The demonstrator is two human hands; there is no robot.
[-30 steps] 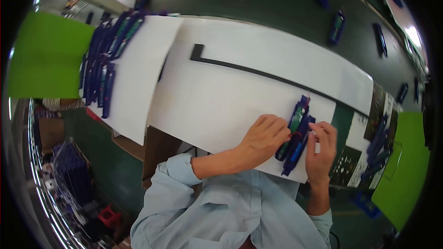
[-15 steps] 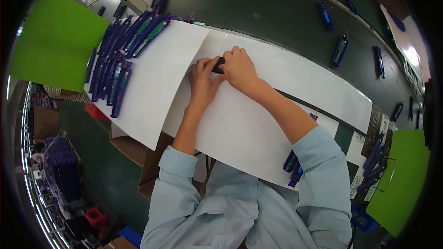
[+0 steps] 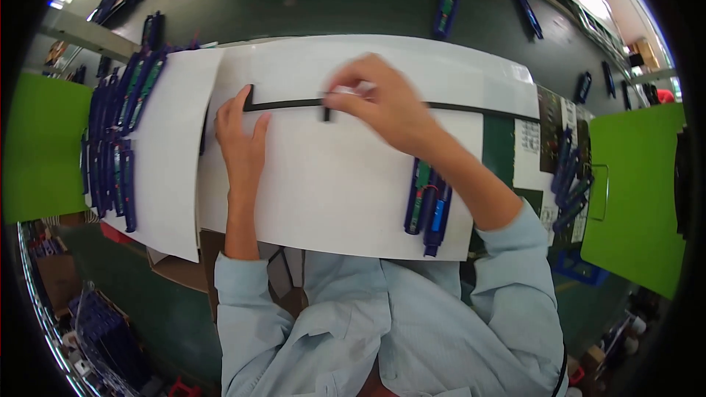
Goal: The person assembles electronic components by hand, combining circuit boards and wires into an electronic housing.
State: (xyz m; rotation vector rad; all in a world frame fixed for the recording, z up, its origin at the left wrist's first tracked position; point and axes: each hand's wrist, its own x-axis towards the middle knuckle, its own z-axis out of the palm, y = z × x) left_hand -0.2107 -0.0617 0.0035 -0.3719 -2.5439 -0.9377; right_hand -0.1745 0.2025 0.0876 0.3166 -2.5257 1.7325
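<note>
A thin black strip (image 3: 290, 104) runs sideways across the white sheet (image 3: 338, 184), with a short upright bit at its left end. My left hand (image 3: 239, 140) lies there, thumb and fingers apart, fingertips touching that end. Further right, my right hand (image 3: 382, 103) is curled and blurred by motion. A small dark piece (image 3: 326, 113) shows at its pinched fingertips, crossing the strip. Something pale glints between the fingers, too smeared to name. Two long blue casings with green circuit boards (image 3: 417, 202) lie beside my right forearm.
Many similar blue casings (image 3: 121, 147) crowd the raised white sheet at left, next to a green panel (image 3: 44, 147). Another green panel (image 3: 636, 191) stands at right beside more casings (image 3: 570, 176). Beyond the sheet, further casings lie on a dark green surface (image 3: 294, 0).
My hands were together around a small black object; now they are apart, the left moved left and opened flat. The view has turned, and more of the black strip shows.
</note>
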